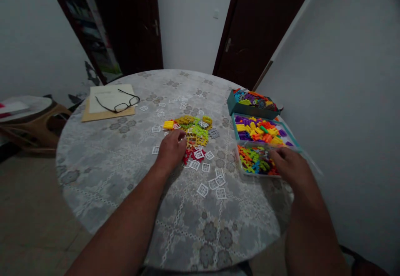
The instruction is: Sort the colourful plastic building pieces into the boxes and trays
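L hand (171, 149) is sitting approx. 8 o'clock of the bright pcs (200, 132); R hand (289, 162) is hovering at clear box (259, 175), 3 o'clock side. Can't tell either grip from here.

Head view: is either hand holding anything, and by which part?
It cannot be told. The left hand is beside yellow, green and red plastic pieces, the right hand at the clear plastic box; any grip is hidden.

The right hand (290, 163) hides part of the clear box (258, 175); whether its grip holds anything cannot be told. The left hand (171, 147) covers some of the toy pile (200, 132). The stool (37, 126) is cut off leftward; items (75, 9) on the shelf (96, 16) blur.
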Available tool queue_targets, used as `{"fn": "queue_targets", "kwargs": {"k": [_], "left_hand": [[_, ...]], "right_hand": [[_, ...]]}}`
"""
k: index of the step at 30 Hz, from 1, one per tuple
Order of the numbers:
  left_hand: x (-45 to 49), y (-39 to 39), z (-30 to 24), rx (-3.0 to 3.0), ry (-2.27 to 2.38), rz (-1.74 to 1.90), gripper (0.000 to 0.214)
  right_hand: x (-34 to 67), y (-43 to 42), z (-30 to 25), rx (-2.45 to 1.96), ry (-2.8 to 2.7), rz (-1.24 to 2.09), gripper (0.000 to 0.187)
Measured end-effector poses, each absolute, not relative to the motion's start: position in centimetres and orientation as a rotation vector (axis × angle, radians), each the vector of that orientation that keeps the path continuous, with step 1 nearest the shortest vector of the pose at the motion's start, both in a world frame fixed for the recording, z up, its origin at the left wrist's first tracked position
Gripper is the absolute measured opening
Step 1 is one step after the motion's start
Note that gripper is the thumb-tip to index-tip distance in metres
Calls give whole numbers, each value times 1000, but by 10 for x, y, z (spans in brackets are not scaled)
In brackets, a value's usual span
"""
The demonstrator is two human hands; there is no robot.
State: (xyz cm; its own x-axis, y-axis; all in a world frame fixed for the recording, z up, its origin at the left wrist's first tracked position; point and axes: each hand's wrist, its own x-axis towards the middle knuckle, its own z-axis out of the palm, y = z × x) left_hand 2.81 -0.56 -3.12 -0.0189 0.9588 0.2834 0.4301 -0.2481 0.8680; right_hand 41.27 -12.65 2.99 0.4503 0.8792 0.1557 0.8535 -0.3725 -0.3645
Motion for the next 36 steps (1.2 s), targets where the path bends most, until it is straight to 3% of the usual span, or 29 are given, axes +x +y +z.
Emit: {"fn": "queue_targets", "kwargs": {"k": [5, 11, 16, 24, 29, 36], "left_hand": [[29, -7, -40, 2037, 1516, 888, 36], [30, -8, -45, 2232, 1582, 659, 54], [32, -9, -44, 2251, 1629, 598, 51], [32, -14, -41, 2023, 1474, 814, 61], [32, -8, -43, 1605, 1284, 1141, 62], [35, -8, -36, 1375, 1229, 1156, 52]], "right_hand": [[394, -129, 33, -2316, -1433, -87, 37], [305, -109, 42, -1769, -1895, 338, 26], [252, -78, 15, -1725, -2164, 438, 20], [226, -74, -23, -1932, -2110, 347, 26], [237, -73, -31, -1768, -1922, 572, 25], [245, -68, -35, -1605, -1711, 783, 18]]}}
